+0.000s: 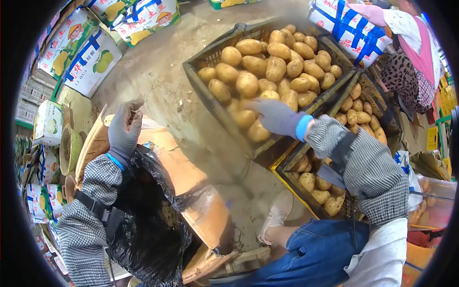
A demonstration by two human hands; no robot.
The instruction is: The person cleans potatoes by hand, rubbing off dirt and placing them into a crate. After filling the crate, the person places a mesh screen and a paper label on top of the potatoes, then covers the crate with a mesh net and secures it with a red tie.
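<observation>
My right hand (277,115), in a grey knit glove with a blue cuff, reaches over a dark plastic crate (201,95) heaped with potatoes (276,68). Its fingers stretch out to the left, the tips blurred against a potato (243,118) that is smeared too. My left hand (124,130), gloved alike, hovers at the far rim of a torn cardboard box (205,215). Its fingers are bent and apart from the thumb, with nothing visible between them. A black plastic bag (148,234) lines the box; its inside is dark, with a brownish patch partly visible.
Two more crates of potatoes (356,115) (315,184) adjoin the large one. Printed cartons (93,62) stand at the upper left. A blue-taped carton (349,33) sits beyond the crates, near another person (416,62) at the right. My shoe (277,215) is on the dusty floor.
</observation>
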